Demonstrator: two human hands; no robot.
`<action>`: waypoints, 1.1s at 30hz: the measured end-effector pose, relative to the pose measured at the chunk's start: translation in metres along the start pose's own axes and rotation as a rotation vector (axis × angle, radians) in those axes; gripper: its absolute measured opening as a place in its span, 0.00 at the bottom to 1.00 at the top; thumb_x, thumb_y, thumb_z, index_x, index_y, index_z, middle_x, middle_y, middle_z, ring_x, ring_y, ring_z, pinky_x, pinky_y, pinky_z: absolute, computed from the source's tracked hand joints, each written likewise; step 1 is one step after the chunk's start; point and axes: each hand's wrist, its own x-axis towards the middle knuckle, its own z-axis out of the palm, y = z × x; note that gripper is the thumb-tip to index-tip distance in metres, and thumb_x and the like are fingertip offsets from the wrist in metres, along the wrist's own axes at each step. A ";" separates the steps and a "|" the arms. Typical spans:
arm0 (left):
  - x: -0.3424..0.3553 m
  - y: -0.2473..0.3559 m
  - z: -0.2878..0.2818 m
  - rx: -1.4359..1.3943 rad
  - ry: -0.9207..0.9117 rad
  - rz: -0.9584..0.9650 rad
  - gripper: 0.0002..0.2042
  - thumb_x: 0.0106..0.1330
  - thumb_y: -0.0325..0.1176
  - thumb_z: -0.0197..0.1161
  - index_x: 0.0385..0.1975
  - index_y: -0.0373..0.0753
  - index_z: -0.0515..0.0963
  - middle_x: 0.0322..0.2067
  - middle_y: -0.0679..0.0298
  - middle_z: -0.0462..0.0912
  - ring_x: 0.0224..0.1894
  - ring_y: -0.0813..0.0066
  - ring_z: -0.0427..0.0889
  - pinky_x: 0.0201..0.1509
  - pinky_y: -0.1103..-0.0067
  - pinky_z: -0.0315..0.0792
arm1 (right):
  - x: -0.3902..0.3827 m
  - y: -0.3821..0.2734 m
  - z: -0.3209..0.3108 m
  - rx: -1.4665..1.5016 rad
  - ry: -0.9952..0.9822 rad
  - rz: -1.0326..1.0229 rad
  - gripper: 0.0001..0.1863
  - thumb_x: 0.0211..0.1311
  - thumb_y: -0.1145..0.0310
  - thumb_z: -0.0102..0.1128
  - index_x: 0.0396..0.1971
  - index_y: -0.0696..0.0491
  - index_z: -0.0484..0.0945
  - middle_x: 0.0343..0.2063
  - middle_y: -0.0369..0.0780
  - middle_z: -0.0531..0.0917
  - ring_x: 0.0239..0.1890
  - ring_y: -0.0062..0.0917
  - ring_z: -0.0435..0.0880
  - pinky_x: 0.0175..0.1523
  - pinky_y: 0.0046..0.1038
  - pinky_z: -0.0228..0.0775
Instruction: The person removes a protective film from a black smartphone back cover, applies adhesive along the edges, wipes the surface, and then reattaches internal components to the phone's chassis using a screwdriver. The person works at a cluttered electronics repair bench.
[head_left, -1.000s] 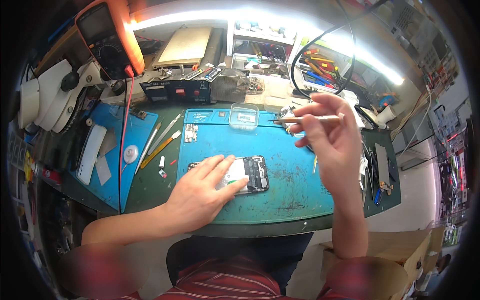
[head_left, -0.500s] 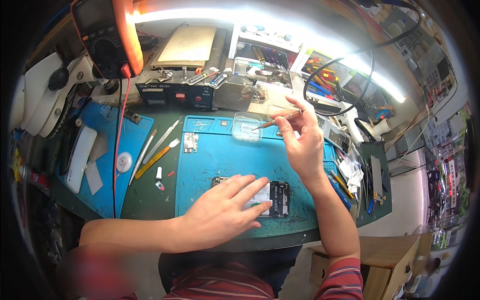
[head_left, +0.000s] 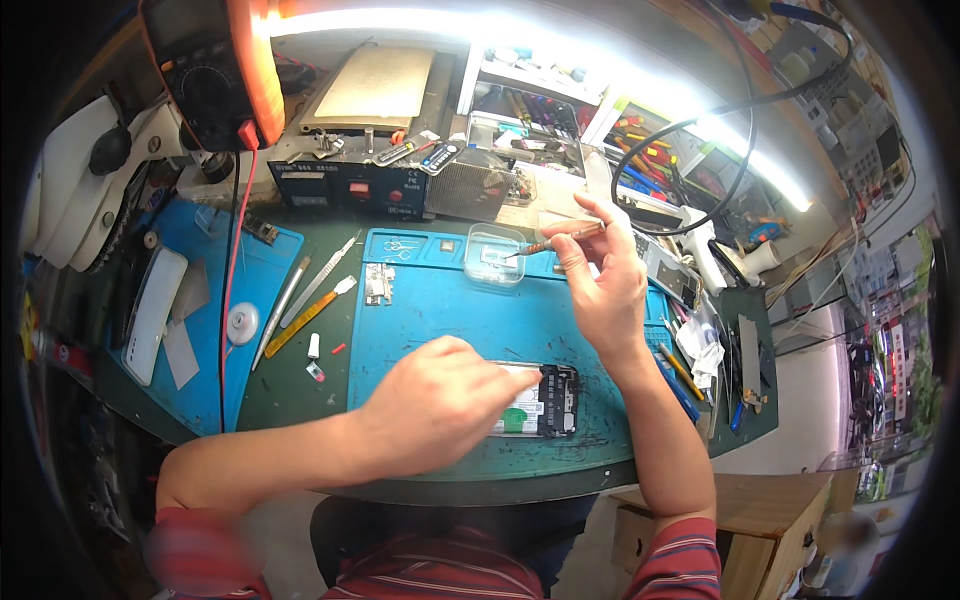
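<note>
An opened smartphone (head_left: 555,405) lies on the blue mat, its back off, with a pale battery and a green spot showing. My left hand (head_left: 445,405) is above its left part, fingers curled in and the index finger reaching to its upper edge. Whatever those fingers may hold is hidden. My right hand (head_left: 610,285) grips a slim brown screwdriver (head_left: 555,240) between thumb and fingers. The driver's thin tip points down into a small clear plastic box (head_left: 490,272) at the far side of the mat.
The blue work mat (head_left: 400,330) carries small metal parts (head_left: 378,285) near its far left corner. Left of it lie a yellow-handled tool (head_left: 298,325) and slim metal tools. A multimeter (head_left: 205,80) hangs above. Several tools and tissue (head_left: 707,358) crowd the right side.
My left hand has gone from lying flat with spread fingers over the phone to curled fingers, uncovering more of the battery. My right hand and the screwdriver have hardly moved.
</note>
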 end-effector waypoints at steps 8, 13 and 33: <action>0.015 -0.036 -0.022 -0.093 0.285 -0.259 0.10 0.63 0.25 0.73 0.43 0.35 0.83 0.37 0.61 0.84 0.33 0.70 0.83 0.36 0.77 0.78 | -0.016 -0.031 -0.003 0.076 0.059 0.017 0.26 0.69 0.73 0.70 0.64 0.61 0.73 0.36 0.41 0.91 0.39 0.20 0.91 0.49 0.23 0.81; 0.017 -0.032 -0.020 -0.046 0.299 -0.189 0.10 0.63 0.27 0.74 0.42 0.36 0.84 0.36 0.60 0.84 0.36 0.69 0.84 0.37 0.77 0.78 | -0.022 -0.039 -0.002 0.121 0.035 -0.016 0.27 0.68 0.70 0.73 0.63 0.61 0.73 0.35 0.41 0.91 0.37 0.19 0.91 0.47 0.22 0.80; 0.014 -0.030 -0.026 -0.584 0.147 -0.657 0.07 0.70 0.30 0.71 0.40 0.32 0.87 0.33 0.67 0.88 0.33 0.84 0.81 0.40 0.82 0.76 | -0.027 -0.049 -0.003 0.398 -0.035 0.002 0.26 0.72 0.76 0.64 0.66 0.60 0.67 0.40 0.45 0.91 0.42 0.27 0.92 0.50 0.25 0.82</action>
